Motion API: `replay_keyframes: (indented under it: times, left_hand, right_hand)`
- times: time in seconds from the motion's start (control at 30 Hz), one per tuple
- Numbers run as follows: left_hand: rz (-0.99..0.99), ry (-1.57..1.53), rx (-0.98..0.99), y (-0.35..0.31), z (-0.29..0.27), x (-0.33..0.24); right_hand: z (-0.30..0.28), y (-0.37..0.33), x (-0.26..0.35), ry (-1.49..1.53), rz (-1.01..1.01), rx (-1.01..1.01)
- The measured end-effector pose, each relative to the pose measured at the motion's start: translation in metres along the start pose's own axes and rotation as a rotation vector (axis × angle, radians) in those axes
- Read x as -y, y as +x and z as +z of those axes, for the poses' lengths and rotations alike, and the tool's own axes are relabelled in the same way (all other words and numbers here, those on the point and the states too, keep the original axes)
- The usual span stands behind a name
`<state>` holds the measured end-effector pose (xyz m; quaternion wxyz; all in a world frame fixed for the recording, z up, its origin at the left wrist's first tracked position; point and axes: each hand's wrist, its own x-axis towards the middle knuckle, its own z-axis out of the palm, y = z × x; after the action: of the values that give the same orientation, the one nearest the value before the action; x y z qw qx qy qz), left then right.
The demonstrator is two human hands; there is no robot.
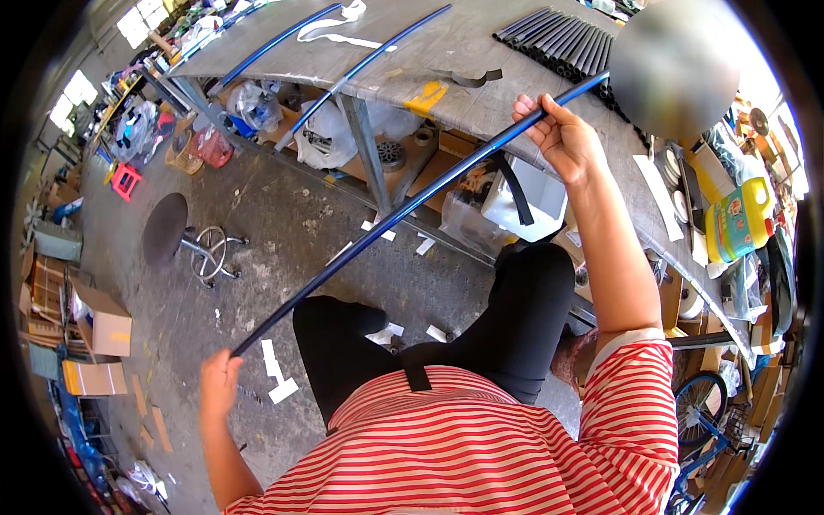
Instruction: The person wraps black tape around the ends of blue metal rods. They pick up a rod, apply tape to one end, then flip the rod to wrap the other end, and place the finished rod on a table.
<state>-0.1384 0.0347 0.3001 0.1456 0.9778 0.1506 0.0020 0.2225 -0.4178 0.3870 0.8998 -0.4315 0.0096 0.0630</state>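
A long dark blue pole (412, 204) slants across in front of me, from low on the left up to the table on the right. Its lower end is in my left hand (220, 382), whose fingers are closed on it. Near the upper end, my right hand (562, 142) pinches the pole between thumb and fingers, the other fingers loosely curled. A black strip (513, 190) hangs just below the pole; where it attaches I cannot tell. Two more blue poles (369, 58) (279, 41) rest on the grey table (412, 64), sticking out past its near edge.
A row of black tubes (558, 43) lies on the table, beside a blurred round patch. A short dark strip (470, 79) and a white strap (339, 36) lie there too. At right stands a yellow-green jug (738, 219). A round stool (167, 230) and cardboard boxes (101, 322) are at left.
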Motion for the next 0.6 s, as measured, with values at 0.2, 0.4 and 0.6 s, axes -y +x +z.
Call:
replay_keyframes:
  times: [0.2, 0.4, 0.6]
  left_hand:
    - [0.274, 0.231, -0.332, 0.029, -0.051, -0.095]
    - [0.523, 0.547, -0.608, 0.057, -0.042, -0.179]
    - [0.397, 0.408, -0.201, 0.040, -0.035, -0.189]
  right_hand:
    - [0.041, -0.023, -0.041, 0.449, 0.129, -0.212]
    - [0.083, -0.071, -0.074, 0.735, 0.320, -0.117]
    - [0.071, -0.082, -0.074, 0.704, 0.322, -0.097]
